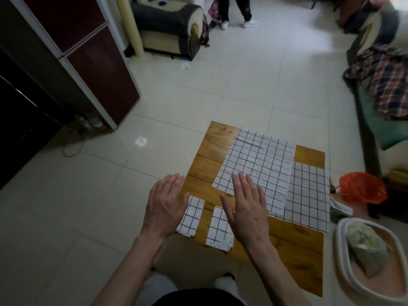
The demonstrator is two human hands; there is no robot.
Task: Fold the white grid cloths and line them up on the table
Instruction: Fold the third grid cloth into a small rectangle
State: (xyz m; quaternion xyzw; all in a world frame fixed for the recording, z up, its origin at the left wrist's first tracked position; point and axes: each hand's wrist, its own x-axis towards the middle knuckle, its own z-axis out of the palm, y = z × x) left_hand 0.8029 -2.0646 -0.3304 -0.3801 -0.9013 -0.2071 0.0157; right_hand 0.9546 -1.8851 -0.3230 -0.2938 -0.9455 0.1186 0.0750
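Note:
On the low wooden table lie white grid cloths. Two small folded cloths sit side by side at its near left: one partly under my left hand, another beside my right hand. A large unfolded cloth is spread across the table's middle, overlapping another unfolded cloth at the right edge. My left hand hovers flat with straight fingers over the table's left edge. My right hand is flat, fingers straight, over the near edge of the large cloth. Neither hand holds anything.
A white basin with a wrapped bundle stands on the floor at the right, with a red plastic bag behind it. A dark red cabinet stands at left, an armchair at the back, where a person's legs stand. A sofa with plaid cloth is at right.

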